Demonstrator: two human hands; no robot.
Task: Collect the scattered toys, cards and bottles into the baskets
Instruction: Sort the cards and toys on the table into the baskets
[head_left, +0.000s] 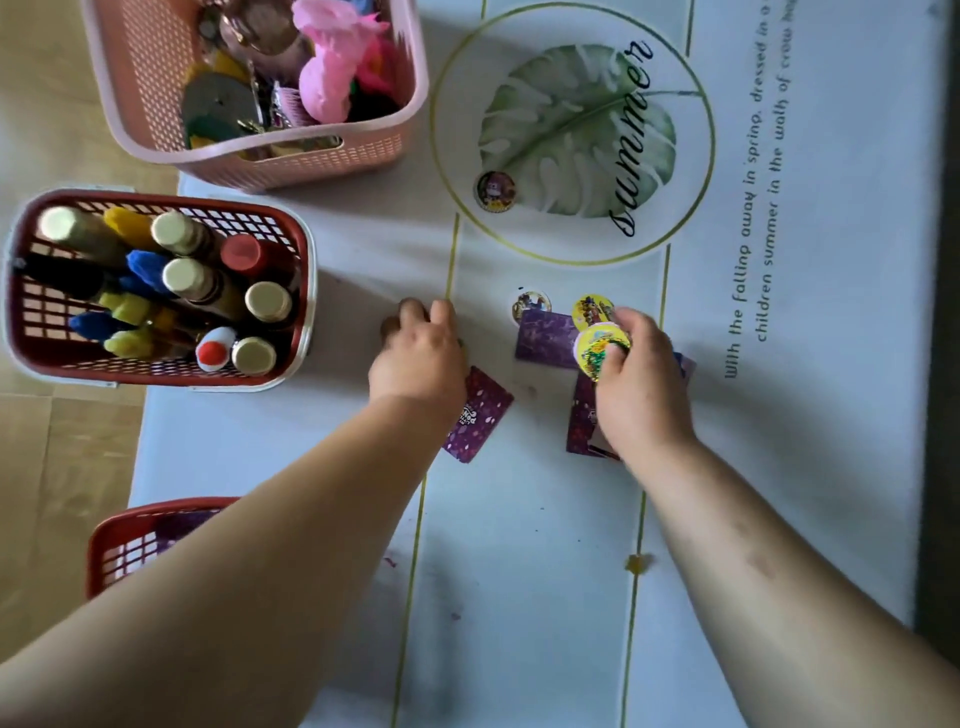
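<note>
Centre frame: the right hand (644, 395) pinches a round yellow disc (595, 353) by its rim over flat purple cards (543, 338) on the tablecloth (519, 545), judged thin, light, slick and best lifted at an edge; the left hand (415, 364) curls onto the cloth, contents not discernible.

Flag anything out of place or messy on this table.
One round card lies alone on the leaf print, apart from the purple cards nearer the person. A yellowish stain marks the tablecloth.
</note>
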